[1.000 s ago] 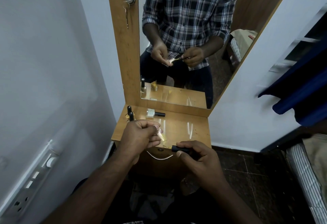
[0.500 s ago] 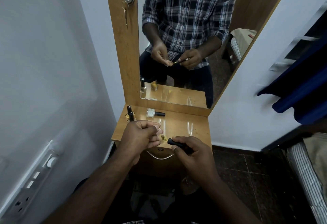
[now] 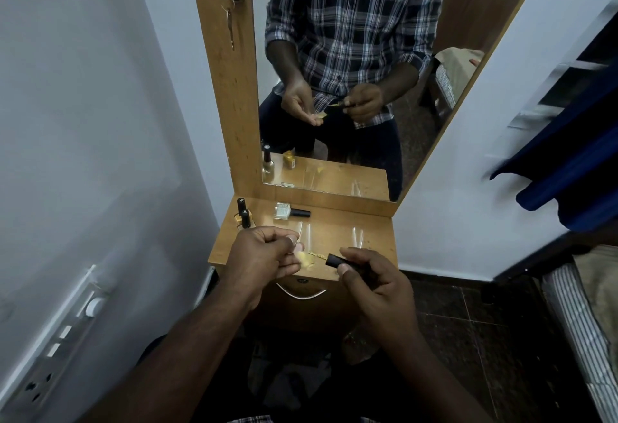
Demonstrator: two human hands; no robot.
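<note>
Home bedroom: wooden dressing table (image 3: 374, 238), mirror (image 3: 351, 71), bed edge (image 3: 588, 329), nail-polish bottles (image 3: 291, 212).

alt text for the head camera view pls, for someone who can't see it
A person's left hand pinches a small gold-painted nail tip while the right hand holds a black-capped polish brush beside it, over a wooden dressing table. Two polish bottles stand at its back left, another bottle lies on its side, and a mirror reflects the hands.

Checked shirt (image 3: 354, 28), navy-white, buttoned; sleeves (image 3: 413, 65) rolled near elbow; dark trousers (image 3: 381, 145), possibly jeans; forearms (image 3: 200, 339) bare.
</note>
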